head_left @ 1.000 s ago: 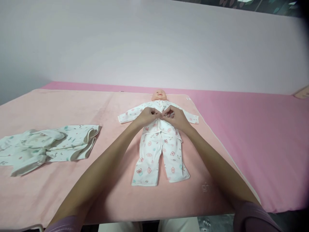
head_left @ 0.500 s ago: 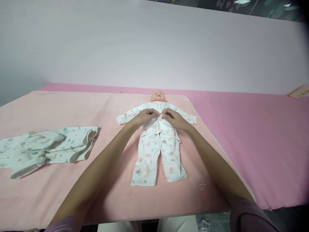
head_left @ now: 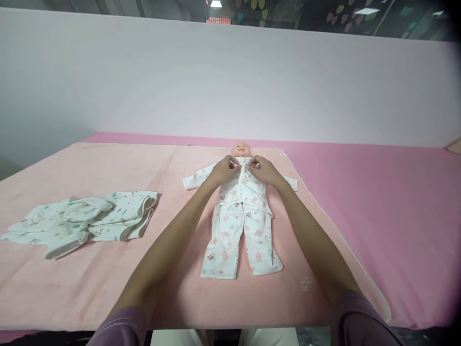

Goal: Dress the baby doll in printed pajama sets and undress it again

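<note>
A baby doll (head_left: 241, 150) lies on its back, head away from me, in a white printed pajama top (head_left: 248, 190) and matching pants (head_left: 224, 240). My left hand (head_left: 226, 170) pinches the front opening of the top high on the chest, on its left side. Across from it, my right hand (head_left: 264, 170) pinches the other side of the opening. The fingertips nearly meet just below the collar. Whether a button sits between them is too small to tell. Both sleeves are spread out sideways, partly covered by my hands.
A peach blanket (head_left: 173, 298) lies under the doll, over a pink surface (head_left: 360, 202). Folded white printed baby clothes (head_left: 82, 221) lie to the left. A pale wall panel (head_left: 230, 86) rises behind. At the far right edge sits a partly cut-off beige object (head_left: 454, 146).
Both hands have moved up the pajama top, from mid-chest to near the collar. The camera view has shifted slightly, so everything sits a little lower and further right.
</note>
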The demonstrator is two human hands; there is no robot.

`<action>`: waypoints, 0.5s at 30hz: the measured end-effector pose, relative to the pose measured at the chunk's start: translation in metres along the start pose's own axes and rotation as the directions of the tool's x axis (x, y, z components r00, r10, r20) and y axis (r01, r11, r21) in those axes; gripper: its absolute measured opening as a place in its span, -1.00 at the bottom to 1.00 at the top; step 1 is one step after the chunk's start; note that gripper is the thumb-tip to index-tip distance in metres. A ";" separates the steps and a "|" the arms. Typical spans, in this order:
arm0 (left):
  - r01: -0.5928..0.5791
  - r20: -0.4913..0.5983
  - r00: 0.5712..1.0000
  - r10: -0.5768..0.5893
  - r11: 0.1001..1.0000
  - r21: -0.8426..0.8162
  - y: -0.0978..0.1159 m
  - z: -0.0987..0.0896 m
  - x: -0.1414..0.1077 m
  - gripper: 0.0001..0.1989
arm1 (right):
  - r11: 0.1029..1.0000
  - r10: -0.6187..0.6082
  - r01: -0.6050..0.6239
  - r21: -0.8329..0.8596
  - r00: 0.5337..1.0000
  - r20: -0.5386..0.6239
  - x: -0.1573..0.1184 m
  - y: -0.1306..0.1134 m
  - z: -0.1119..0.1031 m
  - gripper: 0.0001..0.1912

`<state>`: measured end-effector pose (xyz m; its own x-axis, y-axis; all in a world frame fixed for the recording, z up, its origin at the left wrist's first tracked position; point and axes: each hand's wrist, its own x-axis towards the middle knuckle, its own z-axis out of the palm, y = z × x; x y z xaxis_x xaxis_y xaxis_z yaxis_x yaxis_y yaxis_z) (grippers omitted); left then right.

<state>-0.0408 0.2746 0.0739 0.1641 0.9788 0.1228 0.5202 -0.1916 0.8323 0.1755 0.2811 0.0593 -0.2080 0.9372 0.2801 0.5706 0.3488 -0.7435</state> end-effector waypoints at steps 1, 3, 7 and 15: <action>-0.008 0.000 1.000 0.008 1.000 0.013 0.001 0.001 0.005 -0.80 | 1.000 0.004 -0.004 0.004 1.000 -0.015 0.003 0.000 0.002 -0.83; -0.031 0.038 0.999 0.032 0.999 -0.009 0.000 0.001 0.012 -0.85 | 0.999 0.001 0.001 0.039 0.999 -0.037 0.006 0.000 0.005 -0.84; 0.005 0.124 0.992 0.009 0.994 -0.106 -0.005 -0.002 0.017 -0.80 | 0.992 -0.020 0.019 0.122 1.000 0.005 0.004 0.005 0.005 -0.78; 0.064 0.147 0.988 -0.035 0.978 -0.198 -0.008 -0.005 0.018 -0.74 | 0.916 0.123 -0.159 0.368 0.985 0.118 0.008 0.024 0.004 -0.55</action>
<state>-0.0461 0.2941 0.0718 0.2676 0.9635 0.0126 0.3529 -0.1102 0.9291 0.1849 0.2967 0.0409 -0.2286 0.9670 0.1127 0.2632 0.1729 -0.9491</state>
